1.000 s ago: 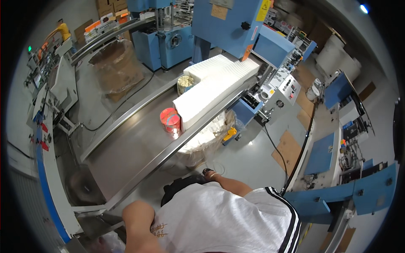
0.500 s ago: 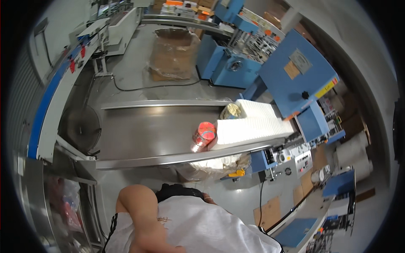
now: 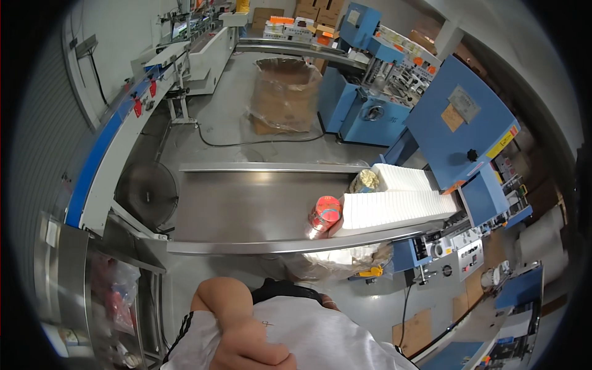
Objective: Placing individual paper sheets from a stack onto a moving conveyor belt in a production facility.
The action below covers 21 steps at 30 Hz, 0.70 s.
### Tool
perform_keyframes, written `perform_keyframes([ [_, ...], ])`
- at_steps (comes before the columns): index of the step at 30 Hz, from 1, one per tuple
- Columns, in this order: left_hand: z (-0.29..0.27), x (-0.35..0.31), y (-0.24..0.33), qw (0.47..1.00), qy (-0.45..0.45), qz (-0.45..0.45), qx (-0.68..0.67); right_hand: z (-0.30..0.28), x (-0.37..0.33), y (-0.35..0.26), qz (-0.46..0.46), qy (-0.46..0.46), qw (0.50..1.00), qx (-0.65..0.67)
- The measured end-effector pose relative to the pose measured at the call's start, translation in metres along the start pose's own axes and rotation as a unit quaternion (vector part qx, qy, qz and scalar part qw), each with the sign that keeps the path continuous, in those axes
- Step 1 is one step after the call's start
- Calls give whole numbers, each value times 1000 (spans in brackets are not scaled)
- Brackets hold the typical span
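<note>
My left hand [image 3: 253, 345] is bent in against the front of my white shirt [image 3: 308, 327], its fingers curled and closed. Whatever may be inside those fingers is hidden. Only a small patch of skin shows to the right of my dark waistband; my right hand's fingers cannot be made out. Ahead, on a long metal trough [image 3: 259, 203], a red round can [image 3: 325, 213] stands against the near end of a row of white folded paper [image 3: 394, 211]. A gold-topped can [image 3: 365, 181] sits by the second white row [image 3: 404, 179] behind. Neither hand touches them.
Blue machinery [image 3: 459, 123] rises at the right end of the trough. A plastic-lined carton [image 3: 287, 95] stands beyond it. At left runs a blue-edged conveyor [image 3: 95, 166]. Under the trough's near rail a clear bag [image 3: 336, 262] holds white material. Cardboard pieces [image 3: 413, 327] lie on the floor.
The view has shifted, so the scene sits lower and further right. My left hand, blurred before, has risen against my shirt with its fingers curled. The cans and paper rows stay in place.
</note>
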State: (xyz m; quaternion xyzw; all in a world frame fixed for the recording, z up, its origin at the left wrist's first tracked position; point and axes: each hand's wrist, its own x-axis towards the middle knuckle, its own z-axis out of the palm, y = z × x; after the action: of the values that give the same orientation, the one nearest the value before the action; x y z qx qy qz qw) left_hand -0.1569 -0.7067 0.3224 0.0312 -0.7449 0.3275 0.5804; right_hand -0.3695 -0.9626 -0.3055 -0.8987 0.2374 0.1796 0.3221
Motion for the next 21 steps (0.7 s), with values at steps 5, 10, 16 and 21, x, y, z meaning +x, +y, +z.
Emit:
perform_keyframes([
  [5,-14,-29,-9,988,-47,-148,10,-16,-3,10,-1,25,984,179],
  [10,6,-115,-44,837,6,-486,252,-221,-73,-144,-51,70,914,396],
  [16,37,-235,-88,567,-235,-730,300,-383,-107,-261,-298,322,883,167],
  [21,62,-276,-84,511,-341,-732,294,-385,-38,-274,-424,387,817,-48],
])
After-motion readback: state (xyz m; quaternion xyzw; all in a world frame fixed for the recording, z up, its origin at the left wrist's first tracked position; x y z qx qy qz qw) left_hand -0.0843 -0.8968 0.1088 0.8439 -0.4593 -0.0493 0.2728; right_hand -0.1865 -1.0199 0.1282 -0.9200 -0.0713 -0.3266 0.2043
